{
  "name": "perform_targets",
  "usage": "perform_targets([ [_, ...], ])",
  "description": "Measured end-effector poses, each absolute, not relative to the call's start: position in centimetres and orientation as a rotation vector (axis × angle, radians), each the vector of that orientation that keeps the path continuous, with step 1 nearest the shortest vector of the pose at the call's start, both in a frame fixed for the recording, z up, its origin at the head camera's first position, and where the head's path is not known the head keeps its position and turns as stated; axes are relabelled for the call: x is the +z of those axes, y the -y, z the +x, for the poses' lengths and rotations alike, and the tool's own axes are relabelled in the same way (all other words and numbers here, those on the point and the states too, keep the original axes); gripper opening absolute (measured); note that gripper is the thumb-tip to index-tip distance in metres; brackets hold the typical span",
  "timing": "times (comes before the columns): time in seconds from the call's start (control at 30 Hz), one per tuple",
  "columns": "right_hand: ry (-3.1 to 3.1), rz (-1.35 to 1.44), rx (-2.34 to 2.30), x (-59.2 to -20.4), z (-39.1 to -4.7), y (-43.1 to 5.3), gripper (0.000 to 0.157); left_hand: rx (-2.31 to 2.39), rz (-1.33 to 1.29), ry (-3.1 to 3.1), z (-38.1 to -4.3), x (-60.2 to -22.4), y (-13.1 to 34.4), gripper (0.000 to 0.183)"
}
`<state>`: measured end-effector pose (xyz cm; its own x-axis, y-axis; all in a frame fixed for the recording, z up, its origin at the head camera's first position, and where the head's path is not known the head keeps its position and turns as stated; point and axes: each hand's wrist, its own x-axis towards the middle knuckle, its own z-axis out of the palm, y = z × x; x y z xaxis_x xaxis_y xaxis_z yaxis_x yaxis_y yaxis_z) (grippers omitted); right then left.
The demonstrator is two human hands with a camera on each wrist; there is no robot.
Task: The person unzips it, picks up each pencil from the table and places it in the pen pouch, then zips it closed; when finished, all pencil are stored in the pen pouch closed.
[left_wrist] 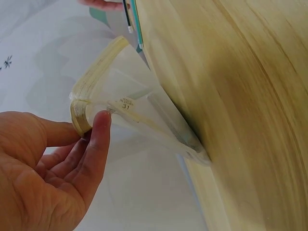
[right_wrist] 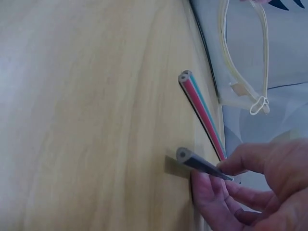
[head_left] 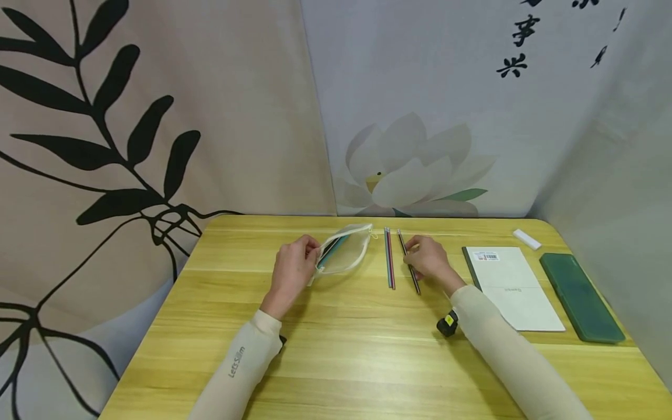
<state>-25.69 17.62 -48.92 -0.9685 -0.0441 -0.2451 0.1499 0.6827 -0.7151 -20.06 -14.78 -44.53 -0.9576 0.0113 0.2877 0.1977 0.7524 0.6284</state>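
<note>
Left hand: I find the left hand (head_left: pixel 295 263) closed to a pinch, thumb and fingers gripping the rim of the pouch.
Pouch: the translucent pouch (head_left: pixel 349 256) stands near the table's back edge, mouth spread toward the right hand, pencils (head_left: pixel 332 252) inside along its left side.
Right hand: the right hand (head_left: pixel 430 258) is likewise drawn to a pinch, holding the dark pencil (right_wrist: pixel 203 165); whether the pencil touches the wood, I cannot tell.
Laid pencils: red, teal and black, the laid pencils (head_left: pixel 389 259) lie side by side between pouch and dark pencil, far ends near the back edge.
Room: narrow strips of wood flank the laid pencils; the widest stretch of table (head_left: pixel 336 361) lies between the forearms.
Right limit: notebook (head_left: pixel 517 291) beside the right forearm; green case (head_left: pixel 583 300) along the right edge; white block (head_left: pixel 527 239) near the back-right corner.
</note>
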Motion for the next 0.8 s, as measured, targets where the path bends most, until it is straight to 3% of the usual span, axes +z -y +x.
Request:
perform_targets([
  [0.47,-2.316,0.065,-1.545,-48.5,-24.0,-17.7,0.052,-1.016,-0.156,2.7,-20.1,-44.5,14.6,0.008],
  [0.8,-1.91,-0.071,-1.826,-47.7,-22.4,-16.0,0.054,-0.99,-0.153,2.712,-20.2,-44.5,14.4,0.009],
])
